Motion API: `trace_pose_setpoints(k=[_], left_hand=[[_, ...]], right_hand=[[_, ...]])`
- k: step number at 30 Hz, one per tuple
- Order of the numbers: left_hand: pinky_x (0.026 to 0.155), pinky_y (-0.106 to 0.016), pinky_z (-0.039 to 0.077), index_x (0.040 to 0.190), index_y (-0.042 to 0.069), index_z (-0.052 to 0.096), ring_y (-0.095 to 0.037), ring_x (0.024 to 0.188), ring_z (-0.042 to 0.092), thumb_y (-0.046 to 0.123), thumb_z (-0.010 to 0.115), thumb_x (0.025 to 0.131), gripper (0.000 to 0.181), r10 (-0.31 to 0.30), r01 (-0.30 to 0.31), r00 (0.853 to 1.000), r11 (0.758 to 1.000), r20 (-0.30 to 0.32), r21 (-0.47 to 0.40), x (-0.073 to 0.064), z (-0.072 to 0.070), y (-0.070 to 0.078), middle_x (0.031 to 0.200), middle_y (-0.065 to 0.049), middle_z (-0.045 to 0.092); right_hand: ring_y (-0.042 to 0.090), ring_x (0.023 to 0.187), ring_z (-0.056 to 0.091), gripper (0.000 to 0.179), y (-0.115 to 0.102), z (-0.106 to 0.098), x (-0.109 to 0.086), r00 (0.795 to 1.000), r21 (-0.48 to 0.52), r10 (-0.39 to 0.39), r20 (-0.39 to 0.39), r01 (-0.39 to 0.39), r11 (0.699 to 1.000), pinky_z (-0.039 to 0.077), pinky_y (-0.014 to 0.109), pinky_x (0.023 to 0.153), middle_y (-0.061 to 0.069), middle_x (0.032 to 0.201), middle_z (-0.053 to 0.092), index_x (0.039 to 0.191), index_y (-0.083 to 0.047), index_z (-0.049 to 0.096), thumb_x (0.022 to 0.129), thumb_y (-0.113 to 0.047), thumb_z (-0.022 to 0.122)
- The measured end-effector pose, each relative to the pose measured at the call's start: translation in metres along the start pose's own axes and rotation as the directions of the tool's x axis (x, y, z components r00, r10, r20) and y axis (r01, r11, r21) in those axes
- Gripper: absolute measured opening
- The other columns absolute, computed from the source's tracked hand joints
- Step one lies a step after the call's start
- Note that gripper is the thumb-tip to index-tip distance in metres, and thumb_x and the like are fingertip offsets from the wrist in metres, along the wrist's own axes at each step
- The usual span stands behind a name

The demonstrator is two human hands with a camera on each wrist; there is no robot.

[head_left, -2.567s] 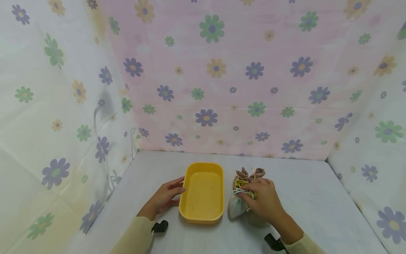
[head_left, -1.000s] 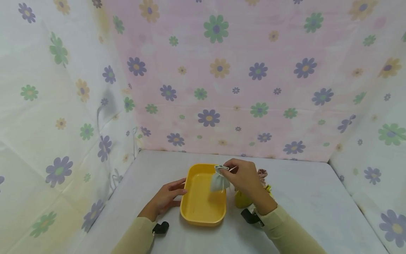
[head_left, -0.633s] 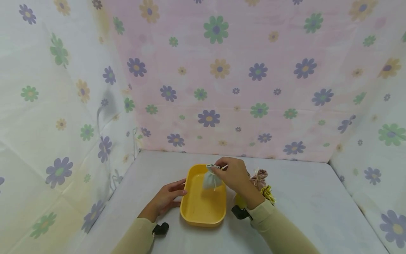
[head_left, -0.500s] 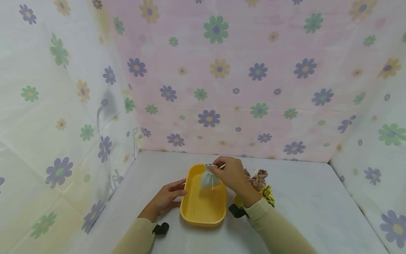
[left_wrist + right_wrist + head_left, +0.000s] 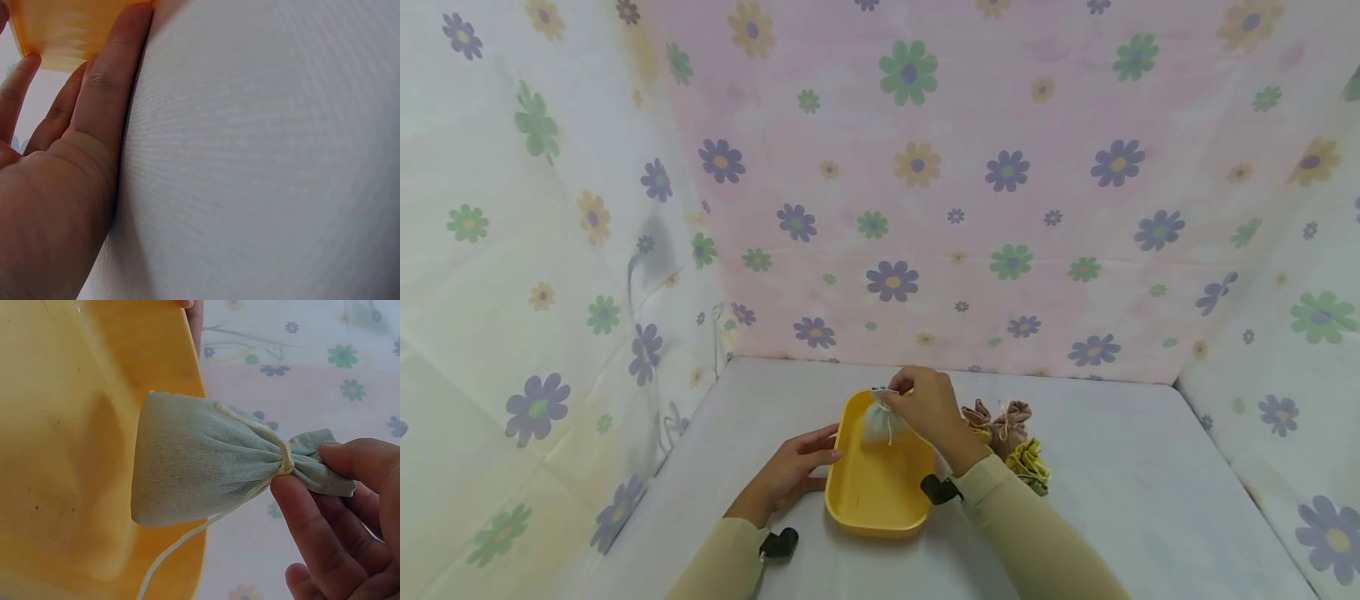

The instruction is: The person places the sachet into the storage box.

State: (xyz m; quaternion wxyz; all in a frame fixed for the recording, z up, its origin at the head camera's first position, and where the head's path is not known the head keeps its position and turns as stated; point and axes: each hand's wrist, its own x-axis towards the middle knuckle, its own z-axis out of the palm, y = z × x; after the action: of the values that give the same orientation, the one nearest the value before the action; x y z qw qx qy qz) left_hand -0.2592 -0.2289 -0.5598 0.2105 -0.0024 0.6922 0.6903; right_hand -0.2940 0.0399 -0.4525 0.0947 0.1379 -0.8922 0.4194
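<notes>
My right hand point(image 5: 928, 408) pinches the gathered neck of a pale green drawstring pouch point(image 5: 200, 456) between thumb and fingers. In the head view the pouch hangs over the far part of a yellow tray point(image 5: 880, 521); whether it touches the tray's floor I cannot tell. Its cream cord is tied round the neck, one end dangling. My left hand point(image 5: 790, 467) rests against the tray's left side with fingers extended, as the left wrist view also shows. Brown pouches point(image 5: 1011, 423) and a yellow pouch point(image 5: 1026, 457) lie right of the tray, partly behind my right forearm.
A white cloth covers the table point(image 5: 1135, 492). Flower-print curtains point(image 5: 955, 167) enclose it at the back and both sides. A greenish pouch point(image 5: 1039, 483) shows just below the yellow one. A black wrist camera point(image 5: 942, 488) overlaps the tray's right rim.
My right hand has taken the pale green pouch from the group at right and carried it left over the tray. The left hand has stayed at the tray's side.
</notes>
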Motion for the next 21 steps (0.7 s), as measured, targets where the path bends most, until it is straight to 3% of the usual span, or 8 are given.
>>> trace_pose_setpoints(k=[9,17,21], left_hand=[[0.095,-0.048,0.061,0.156,0.026,0.048,-0.030,0.135,0.058,0.034,0.076,0.095,0.069,-0.006,0.006,1.000,1.000,0.004,-0.005,0.000,0.001,0.000,0.163,-0.015,0.043],[0.095,-0.049,0.061,0.157,0.024,0.047,-0.032,0.138,0.055,0.032,0.075,0.096,0.067,0.003,-0.003,1.000,1.000,0.018,-0.009,0.001,0.000,0.000,0.164,-0.016,0.040],[0.095,-0.049,0.061,0.157,0.025,0.047,-0.031,0.138,0.056,0.031,0.074,0.097,0.066,0.004,-0.004,1.000,1.000,0.023,-0.013,0.002,0.000,-0.001,0.164,-0.016,0.041]], right_hand=[[0.013,0.074,0.061,0.017,-0.002,0.017,0.009,0.997,0.013,0.067,0.050,-0.067,0.998,0.058,0.027,0.065,-0.007,0.080,0.067,0.081,-0.023,0.072,0.090,-0.033,0.082],[0.010,0.072,0.061,0.016,0.002,0.030,0.017,0.998,-0.037,0.023,0.053,-0.021,0.999,0.056,0.024,0.063,-0.007,0.080,0.067,0.083,-0.022,0.073,0.091,-0.033,0.081],[0.010,0.072,0.060,0.017,0.002,0.034,0.018,0.997,-0.049,0.038,0.069,-0.035,0.998,0.056,0.025,0.063,-0.007,0.079,0.067,0.083,-0.021,0.072,0.091,-0.032,0.080]])
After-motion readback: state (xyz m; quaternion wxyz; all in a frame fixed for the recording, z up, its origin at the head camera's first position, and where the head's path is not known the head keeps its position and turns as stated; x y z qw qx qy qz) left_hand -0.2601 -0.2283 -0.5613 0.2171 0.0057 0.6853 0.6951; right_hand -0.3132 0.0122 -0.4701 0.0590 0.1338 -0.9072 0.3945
